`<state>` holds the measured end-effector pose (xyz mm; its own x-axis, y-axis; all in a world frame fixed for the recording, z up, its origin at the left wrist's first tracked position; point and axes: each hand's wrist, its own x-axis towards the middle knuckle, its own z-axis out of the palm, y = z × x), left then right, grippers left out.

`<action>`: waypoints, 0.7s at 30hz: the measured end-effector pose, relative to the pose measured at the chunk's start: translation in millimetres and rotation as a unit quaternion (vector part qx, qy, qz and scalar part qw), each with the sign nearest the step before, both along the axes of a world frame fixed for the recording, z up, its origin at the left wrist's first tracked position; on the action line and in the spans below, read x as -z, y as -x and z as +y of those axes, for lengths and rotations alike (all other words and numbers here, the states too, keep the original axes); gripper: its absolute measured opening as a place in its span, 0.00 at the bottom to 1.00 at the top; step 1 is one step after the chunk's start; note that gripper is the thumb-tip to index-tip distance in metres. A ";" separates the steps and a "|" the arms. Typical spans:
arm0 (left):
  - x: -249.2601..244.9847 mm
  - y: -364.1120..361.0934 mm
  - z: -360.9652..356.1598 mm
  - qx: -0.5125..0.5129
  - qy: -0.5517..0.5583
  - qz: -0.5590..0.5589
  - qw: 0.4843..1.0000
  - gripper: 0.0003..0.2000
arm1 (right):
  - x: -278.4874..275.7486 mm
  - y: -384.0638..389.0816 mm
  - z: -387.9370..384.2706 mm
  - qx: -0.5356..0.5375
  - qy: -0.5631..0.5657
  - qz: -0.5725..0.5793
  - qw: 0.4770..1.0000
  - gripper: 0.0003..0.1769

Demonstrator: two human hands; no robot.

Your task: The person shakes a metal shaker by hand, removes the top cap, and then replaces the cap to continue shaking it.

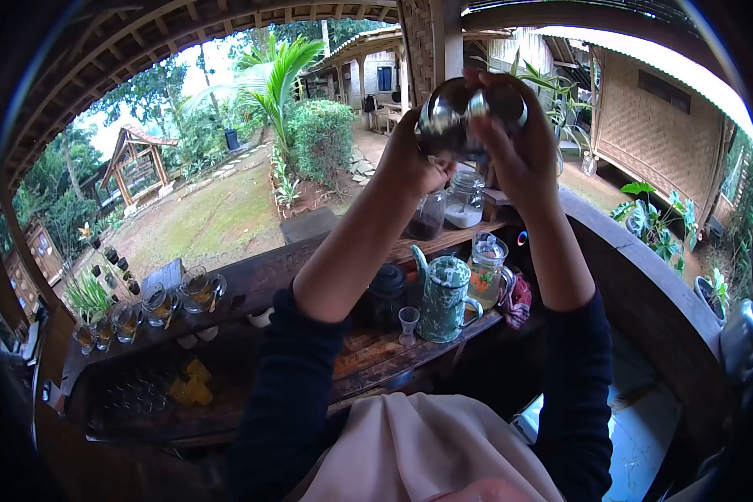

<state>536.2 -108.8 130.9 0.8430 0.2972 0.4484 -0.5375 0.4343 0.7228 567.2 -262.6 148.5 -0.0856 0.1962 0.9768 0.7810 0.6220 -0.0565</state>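
Both my hands are raised at the upper middle, around a shiny metal vessel [452, 113] with rounded, reflective surfaces. My left hand [422, 163] grips it from the left and below, fingers curled. On its right side, my right hand [510, 138] is wrapped round it, with fingers over the top. Motion blurs the vessel's details. Just below are two glass jars, one with dark contents [427, 219] and one with white contents [464, 205]. A green-and-white speckled pot [445, 301] stands lower down, beside a glass pitcher [484, 276].
Several glass cups [199, 293] line the ledge at left. A small clear cup [407, 325] and a dark lidded jar [387, 293] stand left of the pot. A red patterned cloth [519, 303] lies right of the pitcher. Yellow items [192, 385] sit in the lower-left recess.
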 end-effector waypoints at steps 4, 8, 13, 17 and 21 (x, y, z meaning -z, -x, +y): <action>-0.7 53.4 -39.1 0.094 -0.087 -0.218 0.967 0.18 | 9.6 26.4 -49.7 0.253 -0.081 -0.414 0.871 0.26; -6.0 23.7 -12.7 0.086 -0.080 -0.199 0.973 0.21 | 20.4 26.8 -34.0 0.189 -0.222 -0.401 0.868 0.24; 0.2 17.7 -4.7 -0.051 0.215 0.043 0.974 0.19 | -2.0 6.5 44.2 0.015 -0.013 0.080 0.997 0.22; 15.5 76.2 -19.0 0.191 0.186 -0.100 0.959 0.22 | 30.3 44.8 -24.7 0.185 -0.111 -0.420 0.882 0.21; 40.8 65.8 4.0 0.063 0.042 -0.129 0.989 0.32 | 34.8 37.3 15.6 0.083 -0.188 -0.348 0.915 0.21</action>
